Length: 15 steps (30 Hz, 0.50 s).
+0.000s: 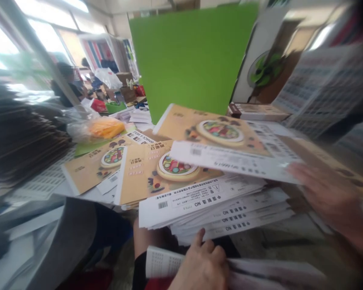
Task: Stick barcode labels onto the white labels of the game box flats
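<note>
My right hand [332,201], blurred, grips the right end of a flat tan-and-white printed carton [224,137] with a round food picture. That carton is tilted above a stack of similar flat cartons [181,205] with white printed flaps. Low in the view, my left hand [199,262] is closed around folded printed paper sheets [163,262], its index finger sticking up near the edge of the stack. Another printed carton [99,161] lies to the left of the stack.
A tall green board [193,60] stands behind the cartons. Dark stacked sheets [24,137] rise at the left, near a plastic bag with orange contents [105,127]. A brown box [257,111] and a fan [266,70] are at the right. A person [68,82] sits farther back.
</note>
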Tool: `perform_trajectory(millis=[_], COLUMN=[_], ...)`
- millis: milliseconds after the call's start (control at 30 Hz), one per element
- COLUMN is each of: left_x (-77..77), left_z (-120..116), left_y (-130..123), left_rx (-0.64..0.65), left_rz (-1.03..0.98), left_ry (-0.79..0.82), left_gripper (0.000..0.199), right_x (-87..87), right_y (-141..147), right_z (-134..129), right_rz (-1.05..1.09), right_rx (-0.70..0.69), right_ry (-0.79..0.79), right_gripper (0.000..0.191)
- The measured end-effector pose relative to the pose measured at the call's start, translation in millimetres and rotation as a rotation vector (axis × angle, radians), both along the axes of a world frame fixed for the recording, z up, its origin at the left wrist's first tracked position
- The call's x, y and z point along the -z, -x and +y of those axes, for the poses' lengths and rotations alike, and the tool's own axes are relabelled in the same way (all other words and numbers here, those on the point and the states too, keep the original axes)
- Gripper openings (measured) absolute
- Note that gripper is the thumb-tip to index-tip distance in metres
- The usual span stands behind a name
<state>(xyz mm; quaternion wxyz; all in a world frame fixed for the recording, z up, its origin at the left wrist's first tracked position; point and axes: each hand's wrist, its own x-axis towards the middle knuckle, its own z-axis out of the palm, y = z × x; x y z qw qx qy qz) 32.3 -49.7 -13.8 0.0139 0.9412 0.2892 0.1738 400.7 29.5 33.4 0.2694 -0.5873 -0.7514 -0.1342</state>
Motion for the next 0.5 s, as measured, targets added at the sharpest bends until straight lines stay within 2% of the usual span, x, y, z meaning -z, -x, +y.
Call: perform_trajectory(millis=[67,133,233,300,400,500], left_x=[-1.2,-0.4,-0.3,-3.4,-10.1,-13.7], left_z=[-3.2,-6.0,-8.1,-7.6,-5.1,-2.0], left_y=[3.8,8.7,15.6,18.6,20.1,19.3], left_rx=[-0.016,-0.037,-0.064,-0.081,-0.131,-0.243], left_rz=[0.002,0.008,0.046,0.07,0.056,0.018], left_ry=[0.029,0.034,0.048,0.08,0.173,0.262], left_gripper=[0.033,0.031,0.029,0.027,0.021,0.015], right_x=[9.1,23.1,43.7,50.2,41.4,16.9], right_y=[17.8,25.8,21.1,15.3,19.7,48.6], right_z=[16.2,32.8,53.2,59.1,46.8,9.9], right_rz=[-0.074,-0.115,-0.162,-0.205,-0.244,-0.198], right_rx=[-0.228,-0.357,-0.403,-0.356,-0.285,-0.321], right_ry=[0.065,0.176,0.29,0.286,0.199,0.093], right_gripper=[0.048,0.054,0.061,0.066,0.066,0.053])
